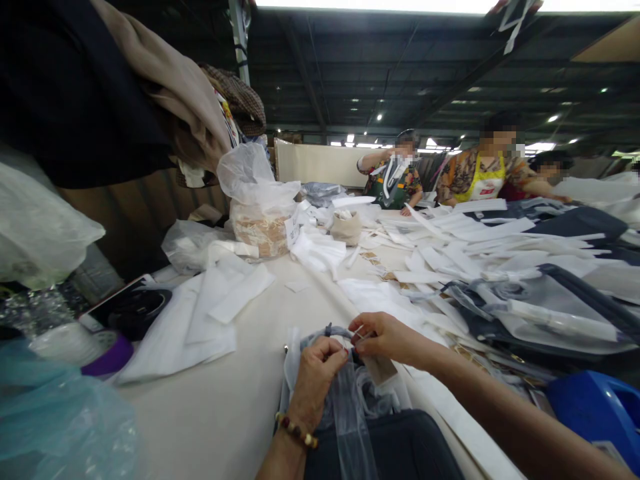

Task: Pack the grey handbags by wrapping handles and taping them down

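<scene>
A dark navy bag (385, 443) lies in front of me, its handle (340, 330) wrapped in clear plastic. Over its front runs a strip of clear film (353, 413). My left hand (317, 373), with a beaded bracelet at the wrist, is closed in a pinch beside the handle; what lies between its fingertips is too small to make out. Just to the right, my right hand (380, 339) pinches a thin white string (359, 333) near the handle. A beige tag (383, 371) hangs below the right fingers.
White foam sheets (200, 313) lie at the left, more white strips (470, 247) and wrapped dark bags (555, 307) at the right. A blue plastic container (595, 413) stands at the lower right. Co-workers (480, 173) are across the table (250, 413). Clothes (165, 80) hang upper left.
</scene>
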`<action>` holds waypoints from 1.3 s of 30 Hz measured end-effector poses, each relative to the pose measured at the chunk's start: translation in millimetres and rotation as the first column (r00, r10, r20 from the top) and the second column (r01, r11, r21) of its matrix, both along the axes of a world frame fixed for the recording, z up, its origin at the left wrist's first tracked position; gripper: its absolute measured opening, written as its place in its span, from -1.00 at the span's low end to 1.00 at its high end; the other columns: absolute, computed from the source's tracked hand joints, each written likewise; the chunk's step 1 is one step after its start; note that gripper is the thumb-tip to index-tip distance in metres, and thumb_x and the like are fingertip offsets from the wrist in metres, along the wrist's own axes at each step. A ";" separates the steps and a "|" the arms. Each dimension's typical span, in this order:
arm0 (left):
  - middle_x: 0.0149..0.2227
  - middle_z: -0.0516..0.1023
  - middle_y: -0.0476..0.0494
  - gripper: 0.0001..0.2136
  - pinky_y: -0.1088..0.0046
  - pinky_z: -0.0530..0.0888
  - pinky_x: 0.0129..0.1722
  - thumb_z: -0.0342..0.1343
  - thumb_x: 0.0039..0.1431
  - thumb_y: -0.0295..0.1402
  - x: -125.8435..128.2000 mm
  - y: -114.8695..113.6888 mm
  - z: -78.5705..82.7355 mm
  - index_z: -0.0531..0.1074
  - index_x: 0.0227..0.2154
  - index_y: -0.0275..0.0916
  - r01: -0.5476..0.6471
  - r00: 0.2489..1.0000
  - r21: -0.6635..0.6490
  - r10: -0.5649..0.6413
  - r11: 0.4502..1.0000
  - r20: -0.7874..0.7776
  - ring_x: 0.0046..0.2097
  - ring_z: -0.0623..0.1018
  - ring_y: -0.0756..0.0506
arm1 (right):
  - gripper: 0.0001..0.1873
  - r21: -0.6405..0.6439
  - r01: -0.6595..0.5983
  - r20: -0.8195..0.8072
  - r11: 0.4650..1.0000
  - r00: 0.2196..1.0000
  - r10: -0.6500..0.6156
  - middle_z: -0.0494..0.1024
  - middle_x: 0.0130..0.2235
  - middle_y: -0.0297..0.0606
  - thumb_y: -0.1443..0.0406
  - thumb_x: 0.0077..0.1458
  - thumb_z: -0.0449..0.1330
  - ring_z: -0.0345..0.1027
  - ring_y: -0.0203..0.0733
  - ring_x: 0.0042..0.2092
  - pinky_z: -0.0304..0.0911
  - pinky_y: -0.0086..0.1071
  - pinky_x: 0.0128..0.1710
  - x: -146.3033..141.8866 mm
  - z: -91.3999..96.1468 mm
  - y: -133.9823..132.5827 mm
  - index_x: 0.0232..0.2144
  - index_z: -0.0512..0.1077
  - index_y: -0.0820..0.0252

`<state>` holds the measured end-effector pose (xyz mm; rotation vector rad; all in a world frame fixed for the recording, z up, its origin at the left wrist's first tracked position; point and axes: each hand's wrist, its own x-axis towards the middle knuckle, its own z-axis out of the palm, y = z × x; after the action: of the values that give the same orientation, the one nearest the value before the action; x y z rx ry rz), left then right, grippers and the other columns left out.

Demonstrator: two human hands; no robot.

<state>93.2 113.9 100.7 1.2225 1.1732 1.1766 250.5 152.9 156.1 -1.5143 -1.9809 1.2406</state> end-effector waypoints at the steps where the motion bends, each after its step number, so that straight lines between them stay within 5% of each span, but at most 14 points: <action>1: -0.52 0.37 0.00 -0.81 0.49 0.27 -0.38 0.08 -0.08 -0.24 -0.6 -1.4 -0.5 0.36 -0.63 -0.24 0.014 1.000 0.013 -0.015 1.000 0.011 -0.41 0.33 -0.01 | -0.67 -0.055 0.044 -0.092 0.998 0.995 -0.049 0.53 -0.36 -0.34 0.40 -0.20 0.20 0.39 -0.27 -0.38 0.25 -0.42 -0.36 0.7 -2.8 -3.9 -0.27 0.38 0.20; 6: -0.47 0.35 -0.03 -0.79 0.44 0.28 -0.27 0.14 -0.08 -0.26 -5.9 -3.8 -10.5 0.35 -0.68 -0.24 0.016 0.998 0.128 -0.024 0.992 0.062 -0.33 0.36 -0.07 | -0.55 -0.289 0.185 -0.394 0.939 0.871 -0.293 0.34 -0.56 -0.49 0.27 -0.39 0.24 0.26 -0.34 -0.55 0.15 -0.44 -0.55 -6.0 -23.4 -26.5 -0.30 0.33 0.21; 12: -0.39 0.35 -0.04 -0.79 0.45 0.29 -0.22 0.13 -0.02 -0.31 -13.8 -9.0 -11.1 0.34 -0.68 -0.25 -0.027 0.996 0.204 0.008 0.979 0.092 -0.28 0.37 -0.06 | -0.62 -0.430 0.206 -0.529 0.879 0.731 -0.430 0.41 -0.59 -0.40 0.22 -0.45 0.33 0.26 -0.35 -0.57 0.14 -0.45 -0.58 -16.7 -35.8 -35.2 -0.50 0.34 0.25; 16: -0.52 0.31 0.01 -0.80 0.45 0.29 -0.35 0.08 0.07 -0.27 -20.7 -20.9 -3.7 0.34 -0.59 -0.23 0.058 0.997 0.192 -0.045 0.980 -0.067 -0.40 0.33 -0.03 | -0.66 -0.454 0.237 -0.552 0.859 0.682 -0.480 0.42 -0.63 -0.40 0.25 -0.49 0.35 0.23 -0.38 -0.61 0.05 -0.50 -0.64 -19.3 -38.1 -33.9 -0.59 0.32 0.24; 22: -0.38 0.44 -0.07 -0.84 0.41 0.35 -0.25 0.03 0.10 -0.36 -16.5 -50.7 -0.8 0.50 -0.32 -0.16 0.101 0.943 0.340 0.018 0.935 -0.331 -0.31 0.43 -0.07 | -0.68 -0.449 0.319 -0.559 0.835 0.628 -0.541 0.38 -0.66 -0.44 0.30 -0.51 0.36 0.18 -0.42 -0.62 0.02 -0.52 -0.64 -24.6 -44.1 -34.9 -0.64 0.29 0.23; 26: -0.28 0.48 -0.12 -0.65 0.42 0.38 -0.36 0.04 0.05 -0.38 3.6 -68.5 -2.2 0.46 -0.06 -0.19 0.117 0.944 0.225 -0.039 0.967 -0.327 -0.43 0.43 -0.02 | -0.66 -0.437 0.343 -0.578 0.831 0.601 -0.552 0.36 -0.67 -0.46 0.28 -0.49 0.36 0.18 -0.40 -0.62 0.04 -0.49 -0.63 -29.5 -49.1 -35.8 -0.64 0.25 0.19; 29: -0.06 0.47 -0.24 -0.47 0.46 0.39 -0.46 0.04 0.01 -0.35 18.8 -74.1 -0.4 0.29 0.11 -0.31 0.170 0.975 0.042 -0.162 0.985 -0.153 -0.50 0.45 0.04 | -0.64 -0.427 0.321 -0.600 0.845 0.599 -0.531 0.35 -0.67 -0.47 0.26 -0.46 0.36 0.18 -0.38 -0.61 0.06 -0.48 -0.60 -29.0 -49.1 -37.1 -0.63 0.24 0.18; 32: -0.10 0.52 -0.27 -0.40 0.51 0.38 -0.52 0.05 0.01 -0.29 23.0 -74.6 2.5 0.20 0.16 -0.34 0.236 0.971 -0.128 -0.230 0.963 0.062 -0.54 0.50 0.04 | -0.65 -0.434 0.264 -0.601 0.861 0.627 -0.495 0.35 -0.66 -0.48 0.23 -0.41 0.36 0.18 -0.40 -0.61 0.04 -0.49 -0.59 -24.0 -44.4 -39.8 -0.61 0.25 0.19; 39: -0.57 0.52 -0.08 -0.65 0.61 0.26 -0.68 0.14 -0.08 -0.11 6.4 -53.0 9.6 0.46 -0.36 -0.33 -0.101 0.980 -0.168 0.127 0.981 0.151 -0.61 0.45 0.02 | -0.69 -0.388 0.108 -0.605 0.915 0.719 -0.342 0.40 -0.63 -0.42 0.14 -0.23 0.28 0.19 -0.43 -0.62 0.05 -0.51 -0.56 -22.0 -34.1 -49.7 -0.51 0.30 0.23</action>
<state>99.7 61.0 110.2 0.9323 1.2035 1.2182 228.5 103.1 121.9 -1.1486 -1.1200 1.7475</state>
